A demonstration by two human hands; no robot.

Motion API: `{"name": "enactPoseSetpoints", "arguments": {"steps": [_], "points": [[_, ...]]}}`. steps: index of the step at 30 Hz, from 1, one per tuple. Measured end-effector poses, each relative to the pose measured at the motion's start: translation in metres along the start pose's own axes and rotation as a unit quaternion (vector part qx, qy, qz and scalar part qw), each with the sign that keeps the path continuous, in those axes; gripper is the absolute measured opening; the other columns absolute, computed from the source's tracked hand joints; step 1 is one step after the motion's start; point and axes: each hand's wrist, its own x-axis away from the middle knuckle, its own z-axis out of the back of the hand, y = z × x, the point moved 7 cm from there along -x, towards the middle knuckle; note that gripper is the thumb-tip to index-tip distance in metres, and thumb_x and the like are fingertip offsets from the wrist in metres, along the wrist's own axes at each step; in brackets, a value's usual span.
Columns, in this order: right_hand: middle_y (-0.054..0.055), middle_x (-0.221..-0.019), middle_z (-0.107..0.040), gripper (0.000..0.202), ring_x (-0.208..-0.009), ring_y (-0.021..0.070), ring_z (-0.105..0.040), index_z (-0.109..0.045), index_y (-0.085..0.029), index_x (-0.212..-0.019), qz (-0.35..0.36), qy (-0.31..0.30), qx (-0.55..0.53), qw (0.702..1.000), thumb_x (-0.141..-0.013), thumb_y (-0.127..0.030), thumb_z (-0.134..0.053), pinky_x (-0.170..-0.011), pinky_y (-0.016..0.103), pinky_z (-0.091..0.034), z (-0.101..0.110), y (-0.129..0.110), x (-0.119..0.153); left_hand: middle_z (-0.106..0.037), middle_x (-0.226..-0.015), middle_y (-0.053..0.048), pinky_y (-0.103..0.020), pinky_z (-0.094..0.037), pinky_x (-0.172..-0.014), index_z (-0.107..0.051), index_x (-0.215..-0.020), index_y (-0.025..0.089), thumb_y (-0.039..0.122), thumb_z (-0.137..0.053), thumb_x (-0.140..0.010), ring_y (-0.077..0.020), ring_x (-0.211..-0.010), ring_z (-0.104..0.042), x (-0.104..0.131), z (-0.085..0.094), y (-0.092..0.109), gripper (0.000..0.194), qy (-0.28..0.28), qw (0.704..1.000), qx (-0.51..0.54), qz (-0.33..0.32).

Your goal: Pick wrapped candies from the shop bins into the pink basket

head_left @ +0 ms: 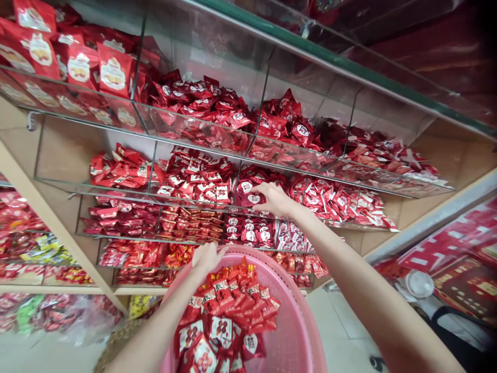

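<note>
Here, the left hand (207, 257) clasps the pink plastic basket (293, 316) by its rim, red snack packets (233, 298) heaped just below that grip. Above and to its right, the right hand (274, 199) is unclenched, fingers parted over heart-labelled maroon packets (246, 187); whether it touches them, I cannot tell. Red-and-white packets (337, 199) fill the compartment beside it.

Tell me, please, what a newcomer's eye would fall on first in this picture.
Probably the bright pink basket at the bottom centre, partly filled with red-and-white packets, with the left hand on its rim. Next might come the right hand, stretched out at dark red packets mid-picture. Around it, tiered shelves of mostly red packs spread across the view.
</note>
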Motion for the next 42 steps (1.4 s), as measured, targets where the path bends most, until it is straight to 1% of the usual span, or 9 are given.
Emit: {"name": "enactPoseSetpoints", "arguments": {"steps": [5, 9, 14, 17, 21, 26, 31, 38, 42], "points": [[0.012, -0.111, -0.053, 0.05, -0.103, 0.0302, -0.045, -0.055, -0.018, -0.118, -0.009, -0.012, 0.044, 0.999, -0.071, -0.032, -0.066, -0.085, 0.046, -0.036, 0.001, -0.004, -0.002, -0.068, -0.098, -0.017, -0.034, -0.046, -0.08, -0.065, -0.098, 0.017, 0.064, -0.029, -0.082, -0.028, -0.096, -0.062, 0.001, 0.0, 0.0, 0.061, -0.002, 1.0, 0.001, 0.003], [0.011, -0.106, -0.051, 0.045, -0.1, 0.0275, -0.046, -0.057, -0.018, -0.114, 0.001, 0.041, 0.018, 0.999, -0.073, -0.036, -0.063, -0.084, 0.043, -0.037, 0.013, -0.002, 0.004, -0.068, -0.097, -0.017, -0.034, -0.046, -0.08, -0.064, -0.1, 0.017, 0.064, -0.028, -0.082, -0.0275, -0.095, -0.062, -0.001, -0.001, 0.0, 0.063, 0.006, 1.0, -0.004, -0.003], [0.008, -0.103, -0.051, 0.044, -0.096, 0.0233, -0.048, -0.053, -0.018, -0.114, 0.041, 0.08, -0.081, 0.993, -0.076, -0.039, -0.061, -0.083, 0.039, -0.039, 0.024, -0.02, 0.051, -0.068, -0.097, -0.017, -0.033, -0.047, -0.079, -0.065, -0.098, 0.015, 0.067, -0.026, -0.081, -0.0276, -0.095, -0.062, -0.002, -0.004, 0.0, 0.067, 0.001, 1.0, -0.013, 0.0], [0.007, -0.1, -0.054, 0.04, -0.091, 0.0206, -0.05, -0.054, -0.019, -0.112, 0.084, -0.026, -0.138, 0.987, -0.078, -0.037, -0.06, -0.082, 0.037, -0.04, -0.014, -0.049, 0.102, -0.067, -0.097, -0.016, -0.032, -0.047, -0.079, -0.065, -0.099, 0.015, 0.067, -0.025, -0.081, -0.0276, -0.095, -0.062, -0.003, -0.006, 0.0, 0.068, -0.009, 1.0, -0.017, 0.004], [0.007, -0.101, -0.057, 0.038, -0.096, 0.0226, -0.051, -0.057, -0.02, -0.108, 0.067, -0.227, -0.158, 0.959, -0.075, -0.038, -0.062, -0.087, 0.039, -0.038, -0.102, -0.079, 0.182, -0.067, -0.098, -0.016, -0.033, -0.046, -0.08, -0.064, -0.103, 0.016, 0.068, -0.024, -0.08, -0.0278, -0.097, -0.061, -0.005, -0.008, 0.001, 0.069, -0.009, 1.0, -0.024, -0.004], [0.01, -0.105, -0.058, 0.037, -0.101, 0.0275, -0.051, -0.059, -0.016, -0.103, 0.022, -0.336, -0.106, 0.936, -0.071, -0.034, -0.065, -0.09, 0.041, -0.039, -0.172, -0.088, 0.245, -0.067, -0.099, -0.015, -0.034, -0.046, -0.08, -0.064, -0.105, 0.017, 0.067, -0.025, -0.081, -0.0279, -0.097, -0.061, -0.007, -0.01, 0.001, 0.068, 0.001, 1.0, -0.028, -0.011], [0.014, -0.104, -0.059, 0.033, -0.095, 0.0276, -0.056, -0.06, -0.011, -0.1, 0.005, -0.361, -0.013, 0.933, -0.072, -0.027, -0.063, -0.085, 0.039, -0.044, -0.191, -0.09, 0.26, -0.067, -0.1, -0.016, -0.034, -0.045, -0.081, -0.063, -0.106, 0.016, 0.065, -0.026, -0.081, -0.0282, -0.098, -0.061, -0.007, -0.01, 0.001, 0.066, 0.001, 0.999, -0.032, -0.009], [0.014, -0.1, -0.062, 0.029, -0.09, 0.0253, -0.06, -0.059, -0.013, -0.099, -0.005, -0.302, 0.065, 0.951, -0.074, -0.004, -0.048, -0.071, 0.035, -0.049, -0.211, -0.096, 0.264, -0.067, -0.1, -0.016, -0.035, -0.045, -0.081, -0.063, -0.105, 0.016, 0.065, -0.024, -0.082, -0.0278, -0.097, -0.061, -0.007, -0.01, 0.001, 0.067, 0.006, 0.999, -0.03, -0.013], [0.013, -0.097, -0.064, 0.037, -0.087, 0.0266, -0.062, -0.058, -0.014, -0.104, -0.017, -0.316, 0.051, 0.947, -0.068, -0.007, -0.056, -0.067, 0.033, -0.048, -0.2, -0.097, 0.26, -0.067, -0.098, -0.016, -0.035, -0.045, -0.08, -0.064, -0.103, 0.016, 0.064, -0.024, -0.082, -0.0278, -0.095, -0.062, -0.006, -0.01, -0.001, 0.066, 0.012, 1.0, -0.02, -0.012]]}}
